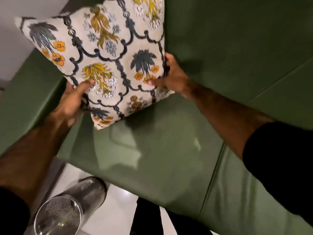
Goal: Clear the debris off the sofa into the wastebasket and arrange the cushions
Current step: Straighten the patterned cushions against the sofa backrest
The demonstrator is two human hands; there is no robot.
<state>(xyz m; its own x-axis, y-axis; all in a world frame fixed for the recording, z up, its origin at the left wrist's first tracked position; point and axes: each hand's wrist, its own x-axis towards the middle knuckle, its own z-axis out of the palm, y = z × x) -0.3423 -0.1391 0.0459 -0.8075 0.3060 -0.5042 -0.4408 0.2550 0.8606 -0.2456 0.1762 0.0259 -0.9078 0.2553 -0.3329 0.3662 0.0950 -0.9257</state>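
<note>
A white cushion printed with yellow, orange and blue flowers is tilted in the left corner of the green sofa, its lower corner near the seat. My left hand grips its lower left edge. On the cushion's right edge my right hand holds on, thumb on the front. A metal mesh wastebasket stands on the floor at the lower left, below my left forearm. No debris shows on the visible seat.
The sofa's left armrest runs beside the cushion and the backrest rises behind it. A seam splits the seat into two pads. White floor and a dark trouser leg lie below the seat's front edge.
</note>
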